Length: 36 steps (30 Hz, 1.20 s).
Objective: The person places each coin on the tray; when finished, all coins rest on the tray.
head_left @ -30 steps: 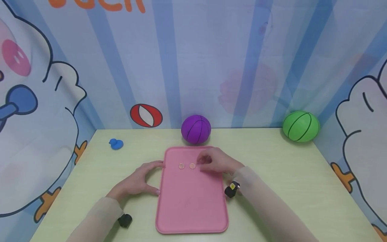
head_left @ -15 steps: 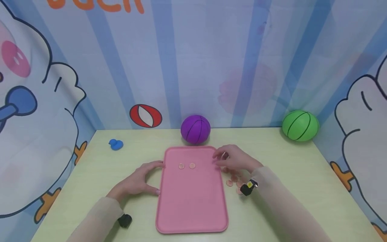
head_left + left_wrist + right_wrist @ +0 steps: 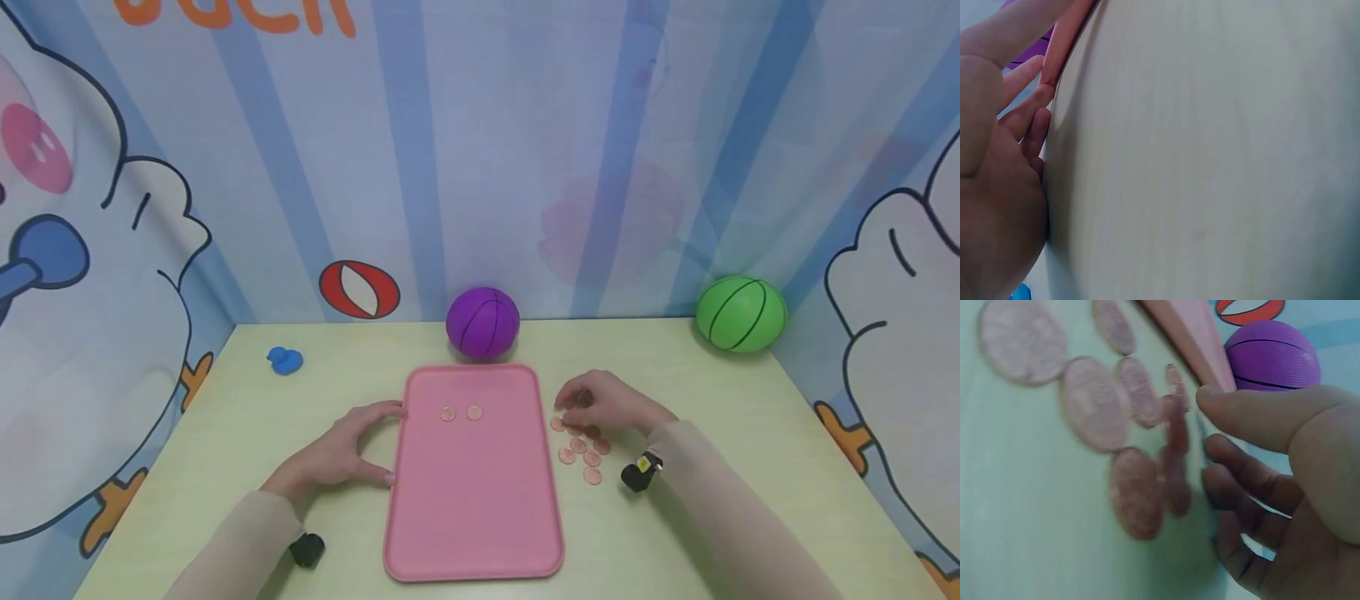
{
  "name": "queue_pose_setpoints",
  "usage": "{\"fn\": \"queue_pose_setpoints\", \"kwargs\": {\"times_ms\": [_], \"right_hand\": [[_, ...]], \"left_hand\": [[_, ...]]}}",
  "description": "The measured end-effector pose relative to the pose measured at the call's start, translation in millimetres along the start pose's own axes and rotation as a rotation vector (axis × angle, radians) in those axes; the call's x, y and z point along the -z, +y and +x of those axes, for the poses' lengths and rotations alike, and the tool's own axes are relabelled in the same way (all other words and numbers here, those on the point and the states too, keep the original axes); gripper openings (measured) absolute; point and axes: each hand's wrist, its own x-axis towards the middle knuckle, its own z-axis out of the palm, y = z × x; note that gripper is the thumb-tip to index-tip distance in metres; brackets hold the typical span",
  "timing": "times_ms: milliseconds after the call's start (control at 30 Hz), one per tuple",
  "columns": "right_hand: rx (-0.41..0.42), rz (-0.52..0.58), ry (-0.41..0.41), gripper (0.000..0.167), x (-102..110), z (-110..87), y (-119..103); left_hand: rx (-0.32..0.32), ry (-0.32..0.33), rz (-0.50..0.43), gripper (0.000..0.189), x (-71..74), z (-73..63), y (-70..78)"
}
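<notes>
A pink rectangular tray [image 3: 472, 508] lies lengthwise on the table, with two copper coins [image 3: 447, 414] side by side near its far end. My left hand [image 3: 341, 446] rests at the tray's left edge, thumb and fingertips spread along the rim. Just right of the tray is a loose cluster of several copper coins [image 3: 1094, 403], flat on the table. Over the far part of that cluster hovers my right hand [image 3: 609, 402], its fingers loosely bent with a gap between thumb and forefinger. No coin shows between them in the right wrist view.
Behind the tray, close to its far edge, sits a purple ball [image 3: 483, 323]. A green ball [image 3: 741, 314] stands at the back right corner and a small blue rubber duck [image 3: 285, 360] at the back left. A printed cloth [image 3: 487, 150] hangs behind the table.
My right hand has moved right, from over the tray to above the coin cluster, uncovering the coins beside the tray. The left hand and the two coins on the tray have stayed put.
</notes>
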Motion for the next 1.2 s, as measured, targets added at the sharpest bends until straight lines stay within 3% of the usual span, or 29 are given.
{"fn": "queue_pose_setpoints", "kwargs": {"times_ms": [300, 500, 767, 1200], "right_hand": [[-0.027, 0.022, -0.059, 0.019, -7.0, 2.1, 2.7], [-0.031, -0.005, -0.043, 0.021, -7.8, 1.8, -0.4], [-0.063, 0.051, -0.062, 0.015, -8.4, 3.6, -0.9], [-0.068, -0.014, -0.073, 0.012, -5.8, 7.5, -7.8]], "left_hand": [[-0.002, -0.002, -0.006, 0.097, 0.3, -0.5, -0.2], [0.009, 0.001, -0.006, 0.096, -0.6, 0.0, -2.0], [0.007, 0.001, -0.007, 0.097, -0.1, -1.1, -1.9], [0.014, -0.002, 0.005, 0.096, 0.4, -2.0, 0.3]]}}
